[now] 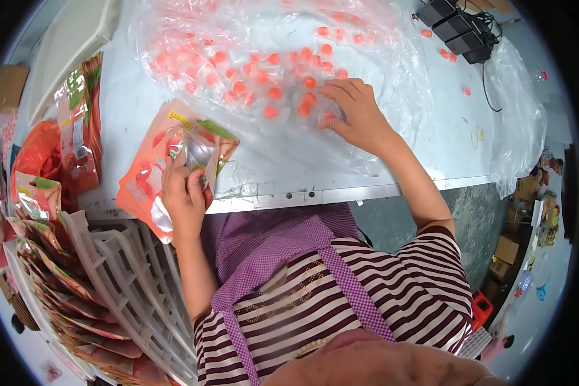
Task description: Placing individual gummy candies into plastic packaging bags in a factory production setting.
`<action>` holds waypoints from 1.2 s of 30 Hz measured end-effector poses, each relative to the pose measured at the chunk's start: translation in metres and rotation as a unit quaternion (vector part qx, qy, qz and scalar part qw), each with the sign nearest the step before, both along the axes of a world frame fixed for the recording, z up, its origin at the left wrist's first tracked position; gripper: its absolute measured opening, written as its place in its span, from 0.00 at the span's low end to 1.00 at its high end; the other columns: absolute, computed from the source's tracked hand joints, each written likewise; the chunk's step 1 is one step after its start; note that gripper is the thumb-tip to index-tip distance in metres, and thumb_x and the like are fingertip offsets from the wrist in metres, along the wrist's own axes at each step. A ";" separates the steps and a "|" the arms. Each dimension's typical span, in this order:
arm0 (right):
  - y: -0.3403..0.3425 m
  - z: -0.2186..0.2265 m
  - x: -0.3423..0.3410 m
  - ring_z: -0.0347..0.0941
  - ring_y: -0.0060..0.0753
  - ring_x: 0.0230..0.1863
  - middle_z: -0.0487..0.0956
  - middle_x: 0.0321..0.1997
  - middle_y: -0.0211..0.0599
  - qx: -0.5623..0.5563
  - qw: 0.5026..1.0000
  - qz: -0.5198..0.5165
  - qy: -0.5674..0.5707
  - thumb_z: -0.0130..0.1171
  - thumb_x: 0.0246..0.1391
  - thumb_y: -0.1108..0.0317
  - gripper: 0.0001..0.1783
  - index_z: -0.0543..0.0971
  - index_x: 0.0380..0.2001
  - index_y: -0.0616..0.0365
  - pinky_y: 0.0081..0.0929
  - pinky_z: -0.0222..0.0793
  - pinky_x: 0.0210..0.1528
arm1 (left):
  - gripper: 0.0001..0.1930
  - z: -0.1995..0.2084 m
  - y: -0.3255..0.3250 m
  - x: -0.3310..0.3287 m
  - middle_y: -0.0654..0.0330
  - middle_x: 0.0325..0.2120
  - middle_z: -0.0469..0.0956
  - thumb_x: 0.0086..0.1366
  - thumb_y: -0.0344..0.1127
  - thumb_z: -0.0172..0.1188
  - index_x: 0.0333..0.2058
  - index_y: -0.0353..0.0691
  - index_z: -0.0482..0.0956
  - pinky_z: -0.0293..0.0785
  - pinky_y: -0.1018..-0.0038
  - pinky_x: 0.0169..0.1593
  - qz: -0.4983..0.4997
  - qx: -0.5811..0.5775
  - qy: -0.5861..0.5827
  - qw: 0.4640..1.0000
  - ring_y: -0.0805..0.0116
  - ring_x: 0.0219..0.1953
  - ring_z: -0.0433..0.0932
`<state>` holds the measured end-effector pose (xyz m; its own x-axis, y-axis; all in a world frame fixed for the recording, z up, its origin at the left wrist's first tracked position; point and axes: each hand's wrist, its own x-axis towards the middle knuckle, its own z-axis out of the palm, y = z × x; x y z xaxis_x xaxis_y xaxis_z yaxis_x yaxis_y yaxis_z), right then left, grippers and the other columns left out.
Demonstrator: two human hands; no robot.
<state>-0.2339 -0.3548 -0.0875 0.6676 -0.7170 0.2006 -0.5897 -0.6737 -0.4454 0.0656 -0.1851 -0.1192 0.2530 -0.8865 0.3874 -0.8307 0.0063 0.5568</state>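
My left hand (185, 196) is closed on a red and pink printed pouch (149, 177) at the table's front edge. The pouch's upper part has a shiny, silvery opening or window; which of these I cannot tell. My right hand (361, 121) reaches over a heap of small orange-red round pieces (275, 93) in clear wrappers. Its fingers are curved and apart from the thumb, with a few pieces (304, 108) just off the fingertips. Beneath and around the heap lies a large crumpled clear plastic sheet or bag (392, 96).
More printed pouches (80, 128) stand stacked at the table's left. Below them, white plastic crates (109, 270) hold many filled-looking pouches (77, 315). Black boxes with cables (460, 29) sit at the far right. A clear plastic sheet (521, 109) hangs over the right edge.
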 end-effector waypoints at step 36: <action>-0.011 0.002 -0.010 0.64 0.40 0.44 0.71 0.44 0.37 -0.014 0.999 -0.027 0.023 0.61 0.46 0.66 0.19 0.75 0.44 0.54 0.33 0.59 0.50 | 0.05 0.002 -0.002 0.000 0.51 0.26 0.71 0.58 0.27 0.55 0.29 0.32 0.69 0.69 0.70 0.34 -0.010 -0.016 -0.008 1.000 0.56 0.28 0.71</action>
